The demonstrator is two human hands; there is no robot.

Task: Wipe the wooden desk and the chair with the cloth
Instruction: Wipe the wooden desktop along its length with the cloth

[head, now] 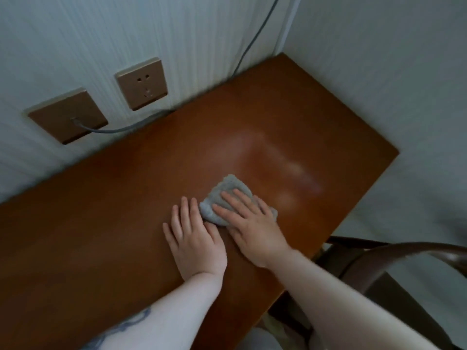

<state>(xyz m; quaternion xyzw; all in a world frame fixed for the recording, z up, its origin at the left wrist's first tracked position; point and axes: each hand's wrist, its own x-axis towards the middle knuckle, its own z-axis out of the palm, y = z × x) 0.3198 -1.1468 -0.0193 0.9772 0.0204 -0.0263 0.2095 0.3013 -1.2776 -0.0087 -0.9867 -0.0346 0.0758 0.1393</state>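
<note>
A small grey cloth (227, 189) lies bunched on the brown wooden desk (106, 223), near its middle. My right hand (252, 223) presses flat on the cloth with straight fingers. Flat on the bare wood just left of the cloth rests my left hand (192, 238), its fingertips beside the cloth's edge. A pale smear shows on the desk to the right of the cloth. Part of the dark wooden chair (394, 253) curves in at the lower right, beside the desk's corner.
White walls enclose the desk at the back and right. Two tan wall plates sit above the desk: a socket (141, 83) and a plate (68, 114) with a grey cable (121, 128) running behind the desk. Another cable (255, 36) climbs the wall corner.
</note>
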